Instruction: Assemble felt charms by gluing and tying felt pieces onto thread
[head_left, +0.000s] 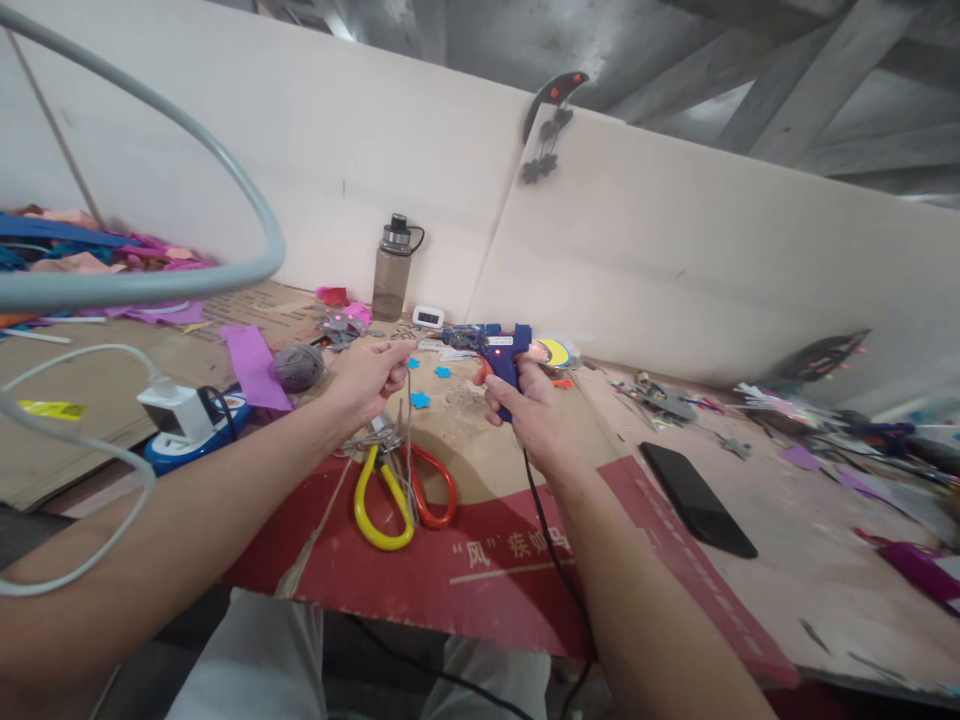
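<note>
My right hand (521, 395) is wrapped round the handle of a blue hot glue gun (504, 345), its nozzle pointing left. Just off that nozzle, my left hand (375, 378) is closed in a pinch, and a thin grey yarn strand (409, 410) hangs down from its fingertips. Whatever else the fingertips hold is too small to make out. Below lie scissors with one yellow handle (364, 510) and one red handle (448, 490), the yarn trailing across them. Blue felt flowers (420, 400) rest on the cardboard under the gun. A grey yarn ball (298, 367) sits left of my left hand.
A water bottle (391, 270) and a small white digital clock (428, 317) stand at the back. At right lies a black phone (697, 498). A blue power strip (196, 440) with a white plug is at left. The gun's black cord (547, 530) runs past my right forearm.
</note>
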